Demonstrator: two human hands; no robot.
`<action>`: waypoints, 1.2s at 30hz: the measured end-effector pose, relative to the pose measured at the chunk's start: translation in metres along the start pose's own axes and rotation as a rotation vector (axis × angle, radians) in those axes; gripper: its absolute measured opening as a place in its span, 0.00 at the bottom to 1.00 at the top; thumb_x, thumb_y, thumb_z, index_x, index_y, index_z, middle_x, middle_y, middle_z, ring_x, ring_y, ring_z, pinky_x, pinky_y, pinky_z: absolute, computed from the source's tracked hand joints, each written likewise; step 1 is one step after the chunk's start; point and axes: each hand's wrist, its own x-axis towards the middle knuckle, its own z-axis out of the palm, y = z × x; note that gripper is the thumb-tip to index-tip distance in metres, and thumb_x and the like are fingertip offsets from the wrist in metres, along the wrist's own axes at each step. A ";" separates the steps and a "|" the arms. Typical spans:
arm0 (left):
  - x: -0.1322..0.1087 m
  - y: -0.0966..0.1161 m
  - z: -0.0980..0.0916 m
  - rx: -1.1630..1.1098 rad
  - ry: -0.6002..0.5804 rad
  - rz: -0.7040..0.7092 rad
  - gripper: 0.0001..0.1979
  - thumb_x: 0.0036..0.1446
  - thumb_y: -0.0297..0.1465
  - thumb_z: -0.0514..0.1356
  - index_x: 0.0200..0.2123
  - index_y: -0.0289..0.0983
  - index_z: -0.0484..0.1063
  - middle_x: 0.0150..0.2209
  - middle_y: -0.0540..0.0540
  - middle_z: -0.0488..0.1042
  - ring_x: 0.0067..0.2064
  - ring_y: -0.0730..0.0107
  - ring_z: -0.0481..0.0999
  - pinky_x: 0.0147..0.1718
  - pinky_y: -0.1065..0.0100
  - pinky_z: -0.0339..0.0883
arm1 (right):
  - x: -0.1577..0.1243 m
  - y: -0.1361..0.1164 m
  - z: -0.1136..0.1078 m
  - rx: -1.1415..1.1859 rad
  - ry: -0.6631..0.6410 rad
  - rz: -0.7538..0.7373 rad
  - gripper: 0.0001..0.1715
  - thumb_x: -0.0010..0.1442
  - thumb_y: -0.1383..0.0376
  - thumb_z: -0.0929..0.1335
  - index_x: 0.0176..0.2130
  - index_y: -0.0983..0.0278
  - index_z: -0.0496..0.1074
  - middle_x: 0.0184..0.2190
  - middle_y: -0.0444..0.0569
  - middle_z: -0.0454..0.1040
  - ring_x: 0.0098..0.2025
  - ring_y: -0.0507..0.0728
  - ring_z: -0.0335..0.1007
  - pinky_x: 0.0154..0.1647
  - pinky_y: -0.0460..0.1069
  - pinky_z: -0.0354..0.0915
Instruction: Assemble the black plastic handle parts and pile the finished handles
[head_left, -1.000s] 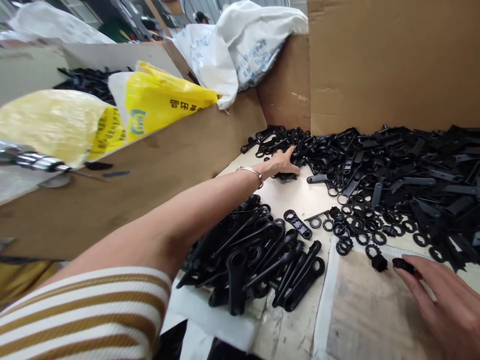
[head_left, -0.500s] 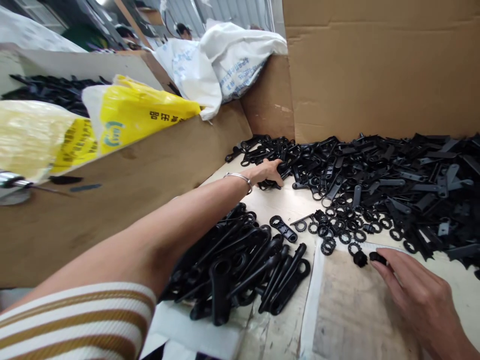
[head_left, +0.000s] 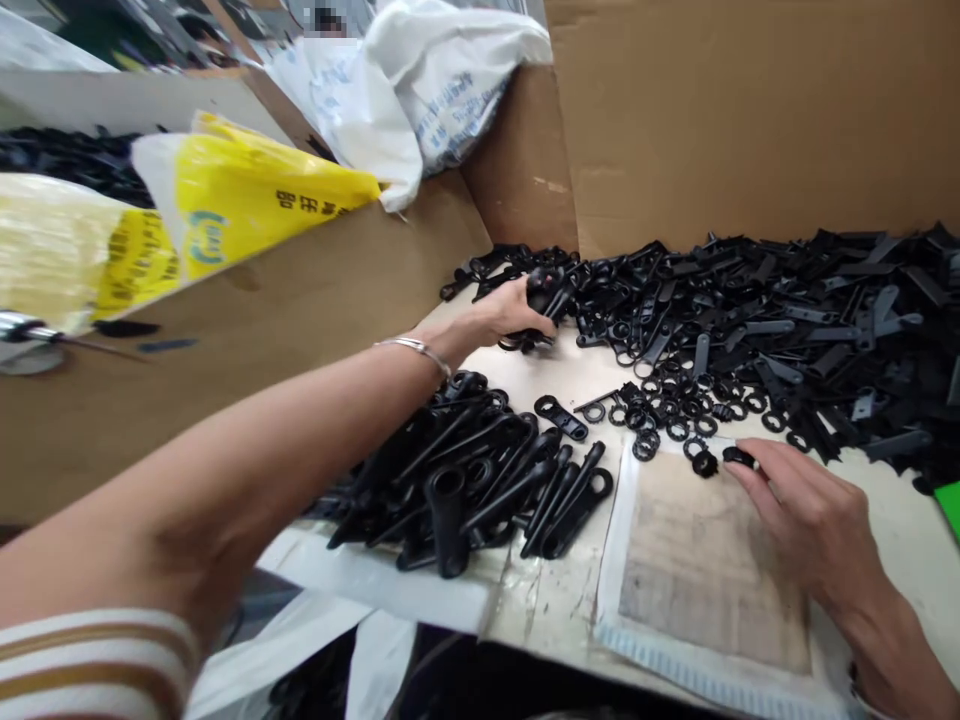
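Note:
My left hand [head_left: 514,308], a bangle on its wrist, is stretched to the far side of the table. It is closed around a bunch of black plastic parts [head_left: 546,292]; how many cannot be made out. My right hand [head_left: 814,505] pinches a small black toothed ring [head_left: 738,457] between thumb and fingertips, above a worn board [head_left: 705,600]. Just left of those fingertips lies another toothed black piece [head_left: 704,463]. Loose black rings [head_left: 677,428] are scattered beyond it. One flat black link [head_left: 561,417] rests between the rings and a pile of black handle-like parts [head_left: 480,480].
A large heap of black parts [head_left: 795,340] spreads along the tall cardboard wall [head_left: 750,120]. At left, a low cardboard side [head_left: 315,290] carries yellow bags [head_left: 255,200] and a screwdriver-like tool [head_left: 30,330]. A white sack [head_left: 442,90] hangs over the back corner.
My left hand, spread over the far parts before, has closed and lifted a bunch of them slightly. My right hand keeps its pinch on the ring. The camera view has shifted downward.

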 end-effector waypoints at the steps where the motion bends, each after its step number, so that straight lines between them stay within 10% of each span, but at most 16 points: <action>1: -0.006 0.009 -0.001 -0.052 -0.009 0.006 0.37 0.46 0.29 0.66 0.61 0.39 0.59 0.36 0.48 0.77 0.30 0.67 0.75 0.31 0.63 0.74 | 0.001 0.000 -0.001 -0.004 -0.005 0.012 0.10 0.66 0.65 0.66 0.46 0.65 0.73 0.42 0.51 0.80 0.41 0.58 0.79 0.42 0.50 0.69; 5: -0.035 0.054 0.009 -0.313 -0.109 0.134 0.42 0.41 0.25 0.68 0.61 0.39 0.59 0.36 0.52 0.75 0.32 0.70 0.75 0.35 0.65 0.73 | 0.003 0.001 -0.003 0.017 -0.006 0.066 0.11 0.66 0.64 0.65 0.45 0.65 0.74 0.42 0.52 0.81 0.41 0.59 0.79 0.40 0.51 0.71; 10: -0.057 0.103 0.052 -0.048 -0.205 0.547 0.40 0.40 0.22 0.67 0.59 0.37 0.64 0.45 0.48 0.76 0.47 0.60 0.75 0.48 0.64 0.68 | 0.005 0.005 0.000 0.116 -0.050 0.154 0.14 0.67 0.61 0.64 0.46 0.62 0.75 0.42 0.52 0.80 0.40 0.59 0.78 0.40 0.52 0.72; 18: -0.059 0.120 0.101 0.195 -0.361 0.638 0.22 0.60 0.35 0.58 0.58 0.39 0.67 0.51 0.41 0.75 0.54 0.58 0.73 0.53 0.64 0.63 | 0.007 0.014 0.002 0.173 -0.097 0.201 0.17 0.67 0.61 0.63 0.48 0.64 0.75 0.41 0.54 0.80 0.39 0.60 0.77 0.40 0.54 0.72; 28: -0.077 0.139 0.072 -0.078 -0.092 0.508 0.13 0.64 0.32 0.53 0.29 0.33 0.72 0.27 0.49 0.74 0.32 0.70 0.73 0.36 0.68 0.63 | 0.012 0.024 -0.001 0.625 -0.026 0.524 0.15 0.59 0.57 0.69 0.43 0.62 0.73 0.33 0.48 0.78 0.28 0.53 0.72 0.27 0.48 0.68; 36: -0.153 0.126 0.081 -1.171 -0.547 -0.076 0.08 0.61 0.19 0.54 0.40 0.34 0.69 0.29 0.48 0.75 0.28 0.74 0.76 0.32 0.69 0.69 | 0.018 0.020 -0.006 1.038 -0.099 0.640 0.19 0.54 0.57 0.73 0.44 0.63 0.77 0.24 0.44 0.76 0.23 0.52 0.70 0.21 0.47 0.68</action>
